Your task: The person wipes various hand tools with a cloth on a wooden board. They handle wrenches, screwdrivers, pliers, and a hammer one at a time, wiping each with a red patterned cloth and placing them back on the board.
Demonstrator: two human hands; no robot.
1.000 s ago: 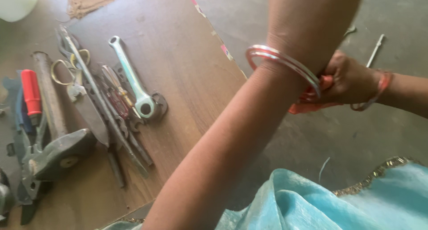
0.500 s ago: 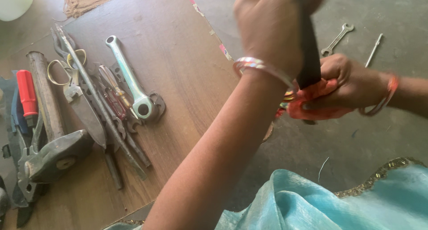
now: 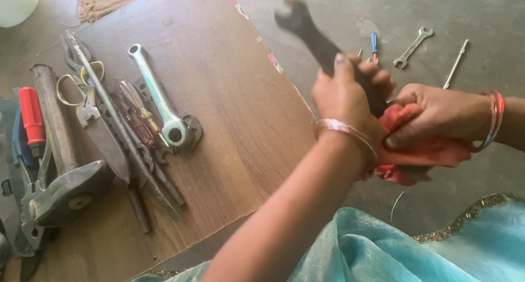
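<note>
1. While your left hand (image 3: 350, 99) is wrapped tight around the shank of a dark open-ended spanner (image 3: 311, 33), the tool juts up and to the far left, its forked jaw blurred above the edge of the board.
2. Your right hand (image 3: 437, 118) is closed on a red cloth (image 3: 421, 153), pressing it against the lower part of the spanner just right of your left fist; the two hands touch.
3. The cloth bunches under both hands and hangs below your left wrist, where thin bangles (image 3: 347, 131) sit; a red bangle (image 3: 495, 118) rings your right wrist.
4. The spanner is held above the grey floor (image 3: 465, 205), just off the right edge of the brown wooden board (image 3: 229, 112).
5. On the left part of the board lies a heap of tools: a pale silver ring spanner (image 3: 158, 96), scissors with yellowish handles (image 3: 82, 88), a long thin metal bar (image 3: 117, 126), a wooden-handled hammer (image 3: 57, 150) and a red-handled tool (image 3: 31, 115) at the far left edge.
6. On the floor, far right, well apart from your hands, lie a small silver spanner (image 3: 413, 47), a thin metal rod (image 3: 455, 63) and a blue-handled screwdriver (image 3: 374, 43).
7. Light blue fabric with a gold border (image 3: 415, 249) covers the near right corner.
</note>
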